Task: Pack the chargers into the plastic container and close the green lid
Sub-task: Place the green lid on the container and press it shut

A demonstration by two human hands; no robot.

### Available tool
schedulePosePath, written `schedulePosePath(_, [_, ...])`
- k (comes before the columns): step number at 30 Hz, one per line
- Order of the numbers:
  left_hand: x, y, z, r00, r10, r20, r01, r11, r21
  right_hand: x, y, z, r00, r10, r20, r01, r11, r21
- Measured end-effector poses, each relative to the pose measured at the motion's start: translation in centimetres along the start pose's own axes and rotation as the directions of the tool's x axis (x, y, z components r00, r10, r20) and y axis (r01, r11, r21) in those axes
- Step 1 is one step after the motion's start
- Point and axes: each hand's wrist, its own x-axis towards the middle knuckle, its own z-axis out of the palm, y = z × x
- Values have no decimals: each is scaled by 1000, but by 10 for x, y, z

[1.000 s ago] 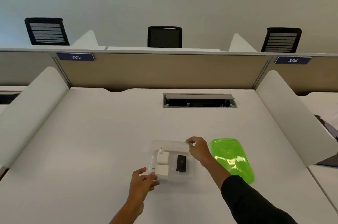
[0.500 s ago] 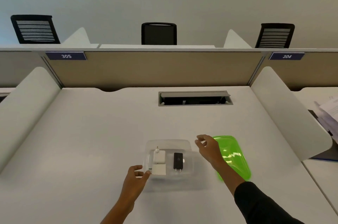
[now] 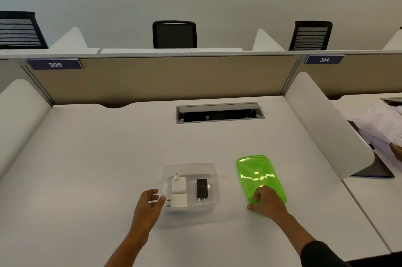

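Observation:
A clear plastic container (image 3: pixel 189 166) stands open on the white desk. Inside lie two white chargers, one at the back left (image 3: pixel 179 184) and one at the front left (image 3: pixel 179 200), and a black charger (image 3: pixel 201 188) to their right. The green lid (image 3: pixel 256 172) lies flat on the desk to the right of the container. My right hand (image 3: pixel 268 201) rests on the lid's near end, with fingers curled on top and the thumb at its near-left edge. My left hand (image 3: pixel 148 207) is beside the container's left wall, fingers apart, with the thumb tip at the near-left corner.
An open cable hatch (image 3: pixel 219 112) sits in the desk further back. White curved dividers rise at the left (image 3: pixel 19 114) and right (image 3: pixel 322 123), with a tan back panel (image 3: pixel 165 79) behind. Another person's hand holds papers (image 3: pixel 385 124) at the neighbouring desk.
My right hand left the container's far right corner and moved right and nearer, onto the green lid's near end. My left hand stayed by the container's left side and opened slightly.

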Motion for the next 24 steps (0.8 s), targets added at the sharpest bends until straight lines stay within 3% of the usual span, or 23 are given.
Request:
schedulePosePath(8, [-1,1,1,1000,-2,7,2,1000,-1,-3,5,17,997,-70,-37,68,996,-63])
schedulePosePath(11, [-1,1,-1,1000,0,-2,0,1000,-5,-4,2,15,981,-144,-128,130,985,-112])
schedulePosePath(13, [-1,0,-2,1000,4,-14,-5,1000,-15,-2,1,9,934,-231,-273,214,973,-90])
schedulePosePath(17, [-1,0,-4,997,51,-62,-53,998,-33,7,-6,-15,766,-343,-544,394,919,-24])
schedulePosePath(24, [-4,21,-3,977,160,-140,-154,987,54,27,-41,-61,642,-304,-704,604,766,220])
